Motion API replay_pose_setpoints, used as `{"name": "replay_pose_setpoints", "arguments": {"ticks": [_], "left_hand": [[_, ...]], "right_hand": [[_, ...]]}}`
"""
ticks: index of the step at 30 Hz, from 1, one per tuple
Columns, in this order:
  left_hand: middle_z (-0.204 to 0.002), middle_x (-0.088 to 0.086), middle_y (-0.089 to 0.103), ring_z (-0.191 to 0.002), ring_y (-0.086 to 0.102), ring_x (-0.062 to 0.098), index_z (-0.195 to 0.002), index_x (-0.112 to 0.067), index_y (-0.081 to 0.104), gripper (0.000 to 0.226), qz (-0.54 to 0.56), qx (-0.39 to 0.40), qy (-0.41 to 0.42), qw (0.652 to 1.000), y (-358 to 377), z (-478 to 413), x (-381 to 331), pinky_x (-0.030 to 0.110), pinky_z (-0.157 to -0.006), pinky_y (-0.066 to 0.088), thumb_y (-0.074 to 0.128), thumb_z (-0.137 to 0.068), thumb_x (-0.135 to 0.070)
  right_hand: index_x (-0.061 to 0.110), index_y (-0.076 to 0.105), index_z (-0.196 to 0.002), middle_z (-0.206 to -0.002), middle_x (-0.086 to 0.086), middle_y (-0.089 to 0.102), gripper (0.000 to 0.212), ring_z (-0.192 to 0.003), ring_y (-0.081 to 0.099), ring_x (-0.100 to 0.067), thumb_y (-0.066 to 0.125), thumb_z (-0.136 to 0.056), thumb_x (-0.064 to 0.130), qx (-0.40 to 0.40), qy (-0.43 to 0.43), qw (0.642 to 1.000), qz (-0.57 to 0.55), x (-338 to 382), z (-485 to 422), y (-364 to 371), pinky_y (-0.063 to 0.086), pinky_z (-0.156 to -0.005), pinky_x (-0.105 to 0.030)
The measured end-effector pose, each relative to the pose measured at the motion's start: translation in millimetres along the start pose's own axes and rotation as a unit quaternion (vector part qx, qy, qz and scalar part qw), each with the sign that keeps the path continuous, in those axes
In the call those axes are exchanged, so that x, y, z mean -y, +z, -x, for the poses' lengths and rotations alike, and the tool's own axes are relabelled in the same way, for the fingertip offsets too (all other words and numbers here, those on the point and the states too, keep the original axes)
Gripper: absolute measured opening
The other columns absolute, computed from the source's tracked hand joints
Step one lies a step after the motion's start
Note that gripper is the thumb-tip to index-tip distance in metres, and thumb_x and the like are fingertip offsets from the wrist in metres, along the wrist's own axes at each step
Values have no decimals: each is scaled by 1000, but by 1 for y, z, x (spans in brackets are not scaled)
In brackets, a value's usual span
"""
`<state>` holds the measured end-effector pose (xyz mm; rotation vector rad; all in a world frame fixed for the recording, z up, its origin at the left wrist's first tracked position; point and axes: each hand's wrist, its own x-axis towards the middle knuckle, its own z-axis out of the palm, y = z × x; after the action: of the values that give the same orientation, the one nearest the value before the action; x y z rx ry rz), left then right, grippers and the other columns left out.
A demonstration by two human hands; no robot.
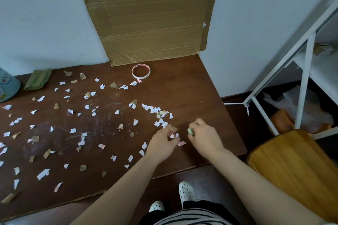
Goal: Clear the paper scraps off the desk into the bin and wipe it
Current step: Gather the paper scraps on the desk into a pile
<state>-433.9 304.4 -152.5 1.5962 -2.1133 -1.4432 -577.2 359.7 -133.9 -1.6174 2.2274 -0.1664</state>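
The left hand's (161, 144) fingers (169, 130) curl narrowly round a few paper scraps (161, 121) right of centre on the brown desk (182, 89). Just beside it, the right hand (205, 136) is closed around a small pale green piece (190, 131), knuckles up. White and brown scraps lie scattered from there across the whole left of the frame. A folded green cloth (38, 78) sits at upper left, a tape roll (141, 77) at top centre, below cardboard (151, 23) leaning on the wall.
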Motion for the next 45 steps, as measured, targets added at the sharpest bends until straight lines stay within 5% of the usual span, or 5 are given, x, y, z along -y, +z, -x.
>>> {"name": "replay_pose_setpoints", "arguments": {"ticks": [6, 12, 18, 24, 45], "left_hand": [[-122, 2, 59, -118, 51, 19, -122, -17, 56, 35, -6, -28, -31, 999, -11, 0, 12, 37, -101, 39, 46, -90, -9], [-119, -2, 58, -111, 52, 16, -122, -20, 55, 33, -3, -53, -41, 998, -16, 3, 25, 27, -89, 39, 45, -91, -11], [-118, -5, 56, -109, 51, 12, -122, -23, 54, 33, 2, -50, -43, 998, -15, 8, 34, 23, -86, 38, 44, -92, -12], [-119, -2, 58, -113, 51, 16, -118, -20, 57, 30, 6, -77, -46, 996, -25, 15, 46, 25, -90, 37, 40, -95, -12], [-118, -2, 62, -111, 53, 15, -110, -17, 62, 34, 146, -128, -96, 976, -72, 38, 76, 28, -87, 37, 31, -98, -22]], "right_hand": [[16, 55, -121, -115, -5, 46, 31, -94, 57, -31, 47, -92, 25, 23, -82, 996, -41, 45, 6, 15, 37, -73, -32], [16, 52, -82, -86, 2, 37, 11, -79, 54, -30, 48, -91, 21, -59, -45, 994, -80, 30, 0, -11, 33, -64, -29], [12, 59, -103, -105, -6, 50, 20, -91, 59, -32, 50, -91, 25, -35, 26, 999, 16, 11, 2, -5, 42, -75, -33], [13, 57, -112, -122, -6, 48, 27, -97, 58, -31, 49, -90, 28, 10, -88, 996, 12, 68, 10, 34, 41, -73, -33], [12, 59, -103, -100, -2, 48, 21, -94, 57, -29, 51, -91, 27, 15, -107, 993, -35, 122, 6, 44, 32, -68, -28]]}}
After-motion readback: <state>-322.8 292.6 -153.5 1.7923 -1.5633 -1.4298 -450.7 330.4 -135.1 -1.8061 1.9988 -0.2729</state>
